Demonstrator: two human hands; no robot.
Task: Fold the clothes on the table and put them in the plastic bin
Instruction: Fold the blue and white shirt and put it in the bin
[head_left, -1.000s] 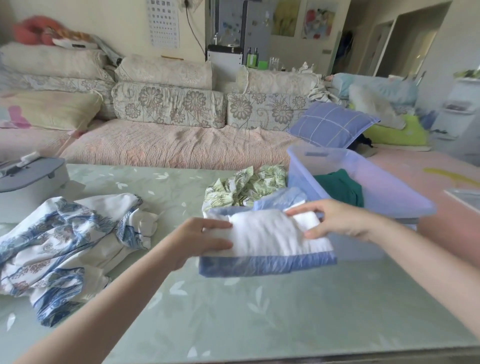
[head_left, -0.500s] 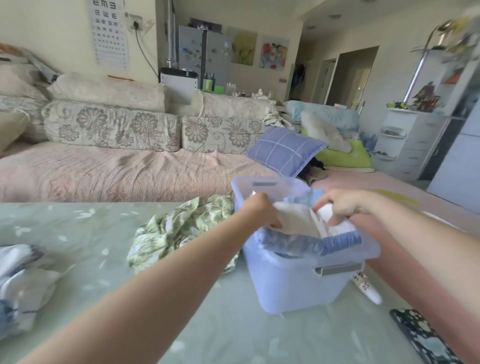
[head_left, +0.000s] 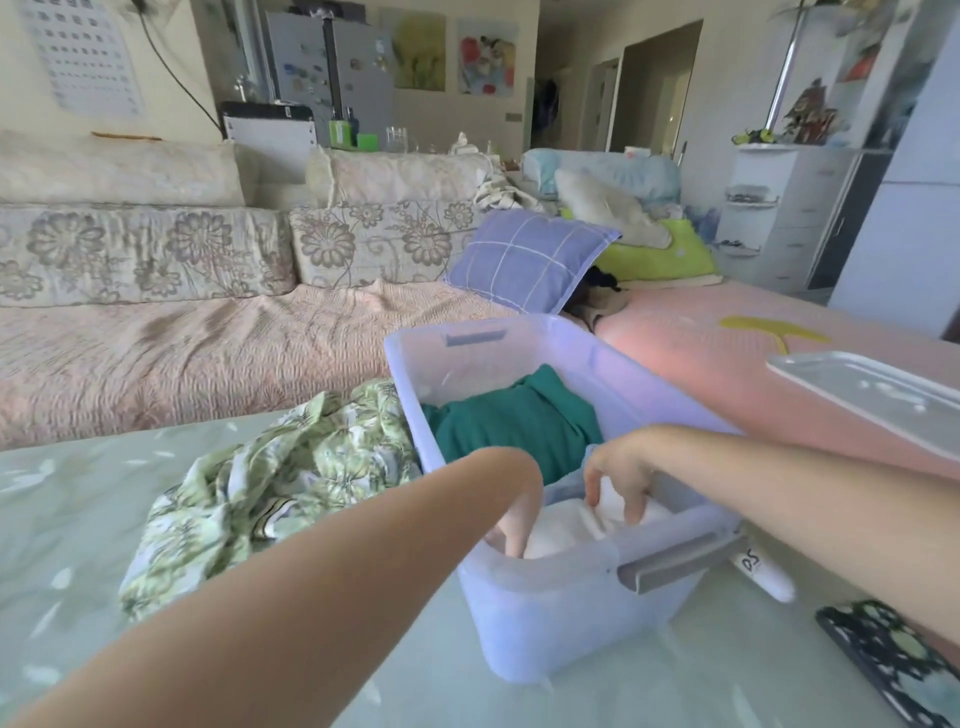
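"Well, what is logged as done?" (Obs. 1)

"Two pieces are counted inside the plastic bin (head_left: 545, 613). A green garment (head_left: 514, 421) is folded at the far end. A white folded garment (head_left: 566, 530) is at the near end, close against the near wall." (Obs. 2)

"And the hands?" (Obs. 1)

"Both are reached into the bin. The right hand (head_left: 618, 478) is seen with fingers bent down and thumb opposed, and a fold of the white folded garment is pinched between them. The left hand (head_left: 511, 527) is mostly hidden by its own wrist. Its fingers are seen pointing down beside the white piece, but whether anything is gripped cannot be told." (Obs. 2)

"So the white piece is not yet released?" (Obs. 1)

"Judged so. It is lying low in the bin, yet it is held by the right hand, so the placing is not marked complete." (Obs. 2)

"What is left?" (Obs. 1)

"A floral garment (head_left: 270, 488) is noted on the table (head_left: 78, 519). It is crumpled and unfolded, and is pressed against the bin's left wall. It is yet to be folded and binned. A lid (head_left: 872, 400) is lying apart at the right. Anything outside the view cannot be counted. From what is visible, progress is judged past halfway: two in, one out." (Obs. 2)
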